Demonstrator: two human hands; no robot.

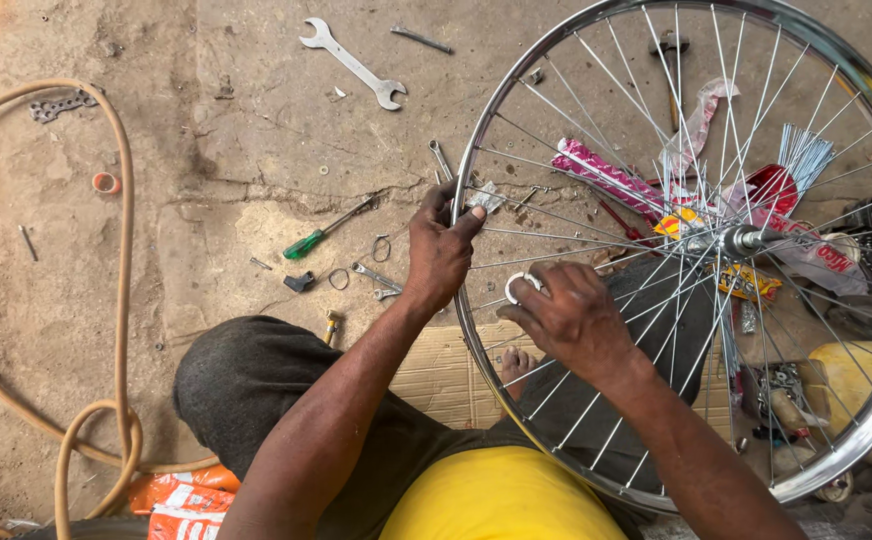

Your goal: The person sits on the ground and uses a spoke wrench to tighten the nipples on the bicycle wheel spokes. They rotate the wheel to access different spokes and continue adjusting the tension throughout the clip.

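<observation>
Nearest, the right hand (pixel 574 320) pinched a small round spoke wrench (pixel 518 284) among the spokes (pixel 596 420). At ten o'clock, the left hand (pixel 440 250) had its fingers clenched on the wheel rim (pixel 466 330). The bicycle wheel (pixel 696 250) looked fully laced, so truing seemingly remained. Beyond, at twelve o'clock, a spanner (pixel 353 64) lay on the floor (pixel 206 150).

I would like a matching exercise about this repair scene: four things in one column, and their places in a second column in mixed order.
Things:
1. spanner
2. screwdriver
3. hose
4. left hand

Places:
A. on the wheel rim
B. on the floor at the top, left of the wheel
C. looping down the left side
D. on the floor left of the left hand

Pairs: 1-B, 2-D, 3-C, 4-A
</observation>
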